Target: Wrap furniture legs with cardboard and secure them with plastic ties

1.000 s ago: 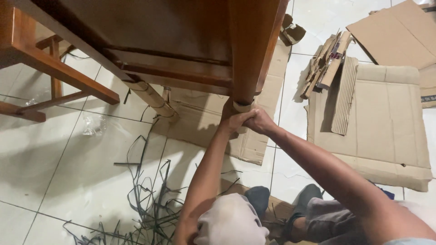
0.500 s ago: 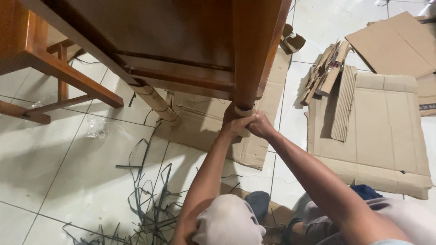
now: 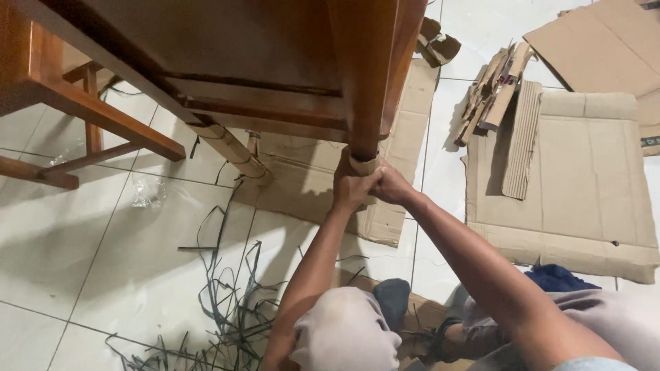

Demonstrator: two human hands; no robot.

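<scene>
Both hands at foot of table leg (image 3: 364, 82). Left hand (image 3: 352, 187) and right hand (image 3: 392, 184) closed tight round cardboard wrap (image 3: 363, 165) on leg's lower end, knuckles touching. Step in hand, by look: working wrap off leg. Next move calls for firm grip, steady pull along leg. Containers: none; flat cardboard (image 3: 570, 185), cut straps (image 3: 227, 302) on floor.

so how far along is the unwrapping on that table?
Done: flat cardboard sheets and cut straps already lie on the floor. In hand: the left hand and right hand grip the cardboard wrap at the foot of the near table leg. Left: that wrap, and the far leg is still wrapped too.
</scene>
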